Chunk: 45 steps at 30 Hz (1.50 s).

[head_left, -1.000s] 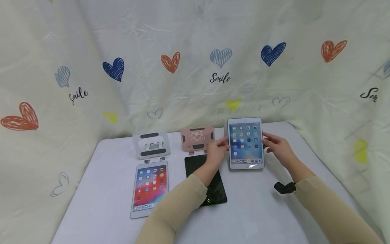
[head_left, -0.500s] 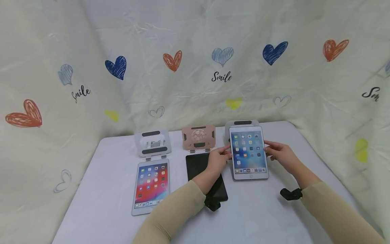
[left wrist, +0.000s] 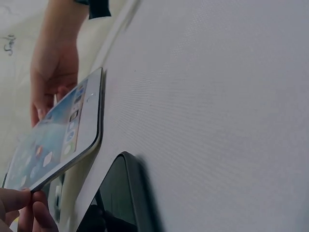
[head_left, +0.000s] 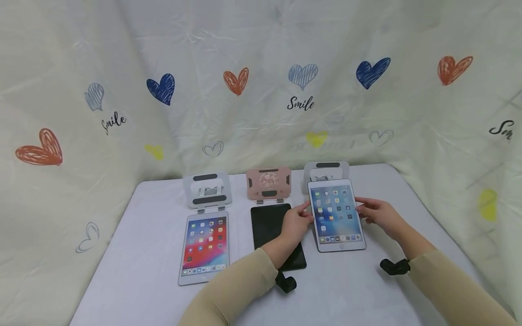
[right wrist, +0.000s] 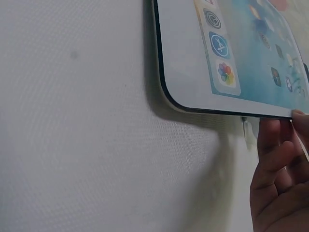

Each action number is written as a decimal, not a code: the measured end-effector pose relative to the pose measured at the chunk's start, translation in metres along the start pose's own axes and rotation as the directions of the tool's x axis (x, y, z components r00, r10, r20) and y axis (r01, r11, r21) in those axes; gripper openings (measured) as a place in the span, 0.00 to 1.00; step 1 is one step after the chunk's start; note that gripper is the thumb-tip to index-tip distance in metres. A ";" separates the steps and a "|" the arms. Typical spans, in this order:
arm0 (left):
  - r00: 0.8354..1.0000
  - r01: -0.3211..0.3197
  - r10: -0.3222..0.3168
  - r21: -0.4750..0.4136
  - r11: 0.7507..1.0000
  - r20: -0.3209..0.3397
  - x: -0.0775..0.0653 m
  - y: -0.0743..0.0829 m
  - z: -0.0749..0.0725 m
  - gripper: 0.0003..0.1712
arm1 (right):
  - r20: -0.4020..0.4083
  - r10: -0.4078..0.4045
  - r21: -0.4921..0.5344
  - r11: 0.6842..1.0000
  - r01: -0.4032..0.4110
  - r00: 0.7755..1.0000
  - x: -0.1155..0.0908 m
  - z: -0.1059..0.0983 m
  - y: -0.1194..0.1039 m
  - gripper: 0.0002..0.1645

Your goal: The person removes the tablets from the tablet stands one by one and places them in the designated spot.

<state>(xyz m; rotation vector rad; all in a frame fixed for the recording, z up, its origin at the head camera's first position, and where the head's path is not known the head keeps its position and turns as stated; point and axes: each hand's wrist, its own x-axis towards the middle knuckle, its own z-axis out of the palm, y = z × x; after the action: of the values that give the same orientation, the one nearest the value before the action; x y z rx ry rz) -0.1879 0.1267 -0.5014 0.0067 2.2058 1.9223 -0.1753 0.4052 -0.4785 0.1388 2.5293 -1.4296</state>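
A white tablet (head_left: 337, 215) with a lit blue home screen is tilted, its lower edge near the table and its upper end in front of a grey-white stand (head_left: 327, 165). On its left edge, my left hand (head_left: 294, 225) pinches it between thumb and fingers. My right hand (head_left: 379, 218) pinches the opposite edge, thumb on top and fingers below, as the right wrist view shows. Under my left forearm lies a black tablet (head_left: 263, 222), partly covered. The lower part of the grey-white stand is hidden by the held tablet.
Left on the table (head_left: 134, 244) lies another white tablet (head_left: 205, 248) with a red and blue screen, below a second grey-white stand (head_left: 209, 199). A pink stand (head_left: 269, 181) is behind the black tablet. A patterned curtain (head_left: 261, 131) hangs close behind the table.
Both hands have brought the blue-screened tablet down and toward me, from nearly upright to leaning back. The stand behind it has come into sight. My hands kept their hold on its edges.
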 end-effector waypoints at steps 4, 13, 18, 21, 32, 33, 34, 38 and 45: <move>1.000 0.001 -0.002 0.030 1.000 0.011 -0.003 -0.003 0.001 0.30 | 0.023 0.010 -0.013 1.000 -0.010 1.000 -0.001 0.000 0.002 0.38; 0.997 0.047 -0.050 0.060 0.997 0.060 -0.014 -0.003 0.003 0.29 | 0.063 0.059 -0.016 0.998 -0.058 0.996 -0.004 0.000 0.011 0.38; 0.990 0.105 -0.111 0.064 0.992 0.089 -0.020 0.001 0.004 0.29 | 0.085 0.058 0.006 0.998 -0.059 0.995 -0.005 0.000 0.016 0.37; 0.981 0.156 -0.164 0.081 0.984 0.107 -0.022 0.003 0.006 0.30 | 0.097 0.068 0.017 0.997 -0.070 0.993 -0.005 0.000 0.018 0.37; 0.948 0.232 -0.283 0.288 0.929 0.148 -0.023 0.010 0.010 0.31 | 0.142 0.108 0.025 0.993 -0.113 0.984 -0.006 0.000 0.016 0.34; 0.946 0.234 -0.288 0.301 0.924 0.149 -0.022 0.010 0.010 0.31 | 0.145 0.114 0.028 0.992 -0.120 0.983 -0.006 0.000 0.016 0.34; 0.943 0.237 -0.294 0.309 0.921 0.153 -0.023 0.010 0.009 0.31 | 0.153 0.111 0.023 0.993 -0.116 0.982 -0.006 -0.001 0.016 0.34; 0.935 0.218 -0.300 0.364 0.906 0.187 -0.023 0.012 0.007 0.34 | 0.156 0.128 0.008 0.991 -0.131 0.979 -0.004 -0.001 0.016 0.33; 0.903 0.164 -0.318 0.453 0.876 0.288 -0.022 0.012 0.004 0.42 | 0.147 0.139 -0.034 0.990 -0.135 0.979 -0.004 -0.002 0.016 0.32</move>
<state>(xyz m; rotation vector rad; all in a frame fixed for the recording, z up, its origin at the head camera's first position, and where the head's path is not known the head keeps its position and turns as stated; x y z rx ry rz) -0.1680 0.1291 -0.4864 0.1261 2.1932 1.1750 -0.1689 0.4151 -0.4903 0.1905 2.3661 -1.3068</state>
